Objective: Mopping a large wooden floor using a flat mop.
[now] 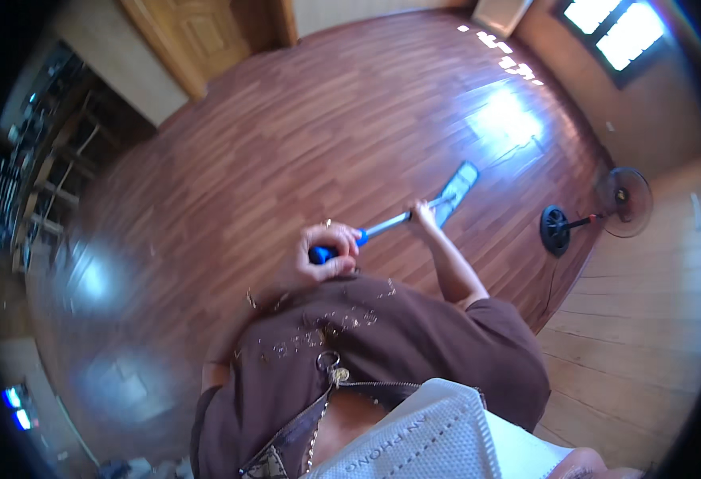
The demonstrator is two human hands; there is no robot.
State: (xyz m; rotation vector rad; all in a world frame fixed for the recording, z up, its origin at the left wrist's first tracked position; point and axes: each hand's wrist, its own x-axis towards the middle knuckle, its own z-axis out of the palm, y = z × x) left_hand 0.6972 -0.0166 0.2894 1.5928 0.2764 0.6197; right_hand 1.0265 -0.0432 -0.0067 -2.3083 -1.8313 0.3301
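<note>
A flat mop runs from in front of my body out to the right. My left hand (326, 249) is closed round the blue grip at the top of its handle. Lower on the metal pole (386, 225), my right hand (423, 214) is wrapped round it with the arm stretched out. Beyond that hand, the long grey-green mop head (457, 191) lies on the brown wood-plank floor (287, 152). The pad's underside is hidden.
A standing fan with a round black base (556, 230) is at the right by the wall, its cord trailing along the floor. A wooden door (203, 36) is at the far left. Dark shelving or furniture (67, 160) lines the left side. Sunlight glares off the floor below a window (618, 32).
</note>
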